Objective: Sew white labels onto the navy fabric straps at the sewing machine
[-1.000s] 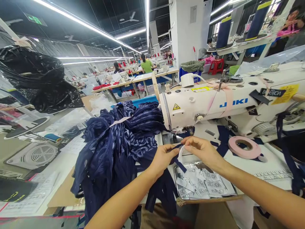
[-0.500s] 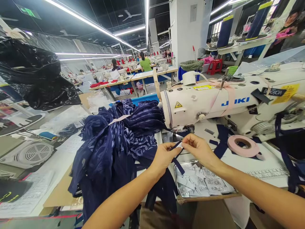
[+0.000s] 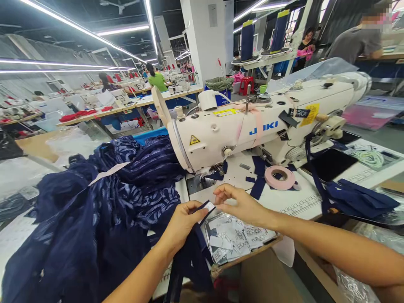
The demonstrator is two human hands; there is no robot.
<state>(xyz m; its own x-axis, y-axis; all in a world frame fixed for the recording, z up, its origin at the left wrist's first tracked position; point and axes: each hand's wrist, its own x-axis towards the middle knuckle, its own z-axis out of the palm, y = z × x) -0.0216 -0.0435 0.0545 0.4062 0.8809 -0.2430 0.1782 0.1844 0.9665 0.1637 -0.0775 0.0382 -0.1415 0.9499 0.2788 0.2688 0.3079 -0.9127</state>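
My left hand (image 3: 183,223) pinches a navy fabric strip between thumb and fingers, with a small white label (image 3: 210,205) lying on its end. Just to the right, my right hand (image 3: 241,205) has its fingers bent and apart, holding nothing that I can see. Under both hands, a metal tray (image 3: 206,235) holds many loose printed labels (image 3: 235,237). Beyond them is the needle area of a white sewing machine (image 3: 233,130). A large heap of navy lace garments (image 3: 126,198) lies to the left of my left hand.
A pink tape roll (image 3: 279,177) lies on the machine table, near navy fabric scraps (image 3: 259,176). Farther right are navy pieces (image 3: 360,198) and a coil of pale cord (image 3: 368,156). Thread cones (image 3: 247,40) stand behind. Other people sit or stand at distant machines.
My view has turned to the right. My right hand has come away from the strip, and its fingers have parted. My left hand still holds the strip, the white label now plainly visible.
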